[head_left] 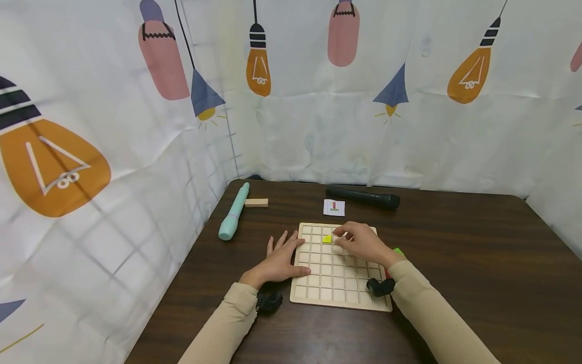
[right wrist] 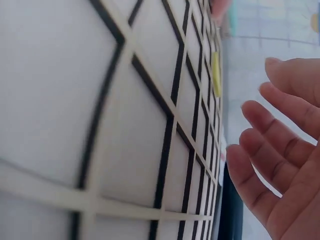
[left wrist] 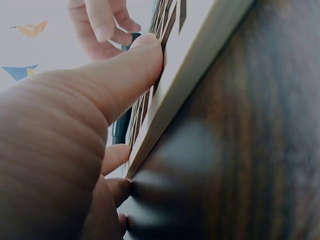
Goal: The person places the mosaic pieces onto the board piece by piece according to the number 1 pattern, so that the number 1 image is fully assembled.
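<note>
A pale wooden grid board lies on the dark table in front of me. One small yellow piece sits in a cell near the board's far edge. My left hand lies flat with straight fingers at the board's left edge, its thumb pressing on the board. My right hand hovers over the far right cells, just right of the yellow piece, with its fingers loosely bent and nothing in them.
Beyond the board lie a small pattern card, a black cylinder, a teal cylinder and a wooden block. A green piece peeks out by my right wrist. Printed curtains wall in the table.
</note>
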